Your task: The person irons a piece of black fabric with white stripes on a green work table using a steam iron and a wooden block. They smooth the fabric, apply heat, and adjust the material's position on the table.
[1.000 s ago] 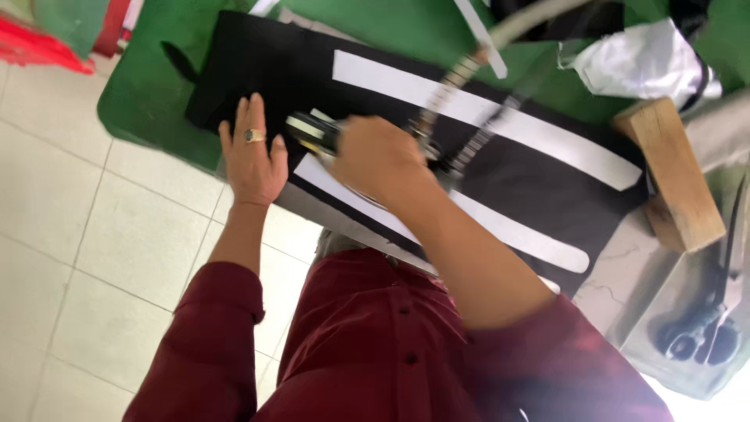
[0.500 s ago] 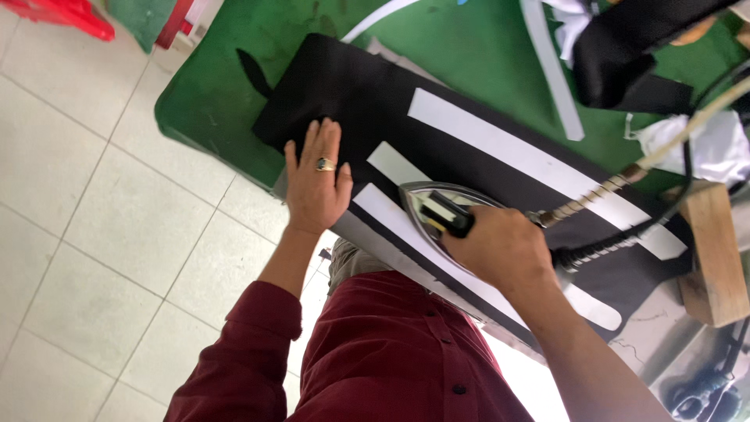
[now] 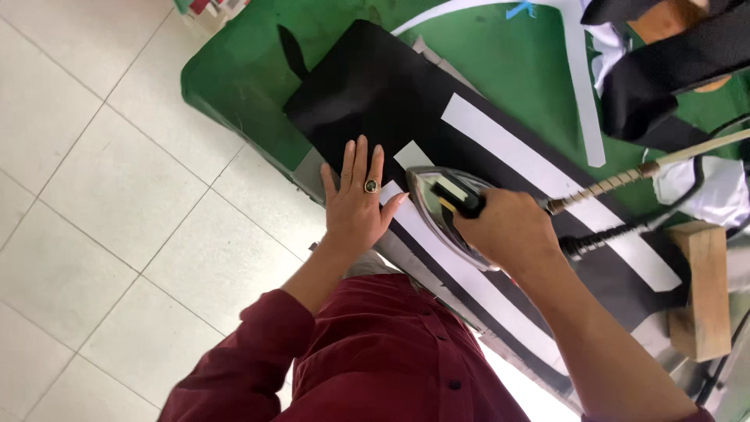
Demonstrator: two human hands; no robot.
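In the head view, the left hand (image 3: 358,205) lies flat, fingers spread and released, palm down on the near edge of a black cloth (image 3: 367,94). It grasps nothing. A ring (image 3: 370,186) sits on one finger.

Just right of it, the right hand (image 3: 508,229) is clenched around the dark handle of an iron (image 3: 439,205). The iron's shiny body rests on the cloth, its pointed tip aimed left and almost touching the left thumb. It stands on the near white strip (image 3: 469,281), which runs along the cloth's near edge from the left hand off to the right. A second, far strip (image 3: 547,178) lies parallel on the cloth, apart from the iron.

A cord (image 3: 625,176) wrapped in a spring leaves the back of the iron and rises to the far right; a black hose (image 3: 617,233) runs beside it.

The cloth covers a green board (image 3: 234,74), whose left end sticks out bare over the tiled floor (image 3: 94,195). A loose white band (image 3: 582,86) lies on the green at the far side. At the right edge stands a wooden block (image 3: 699,289). Dark fabric (image 3: 664,70) is heaped at the far right corner.

The person's red shirt (image 3: 391,359) fills the near foreground.
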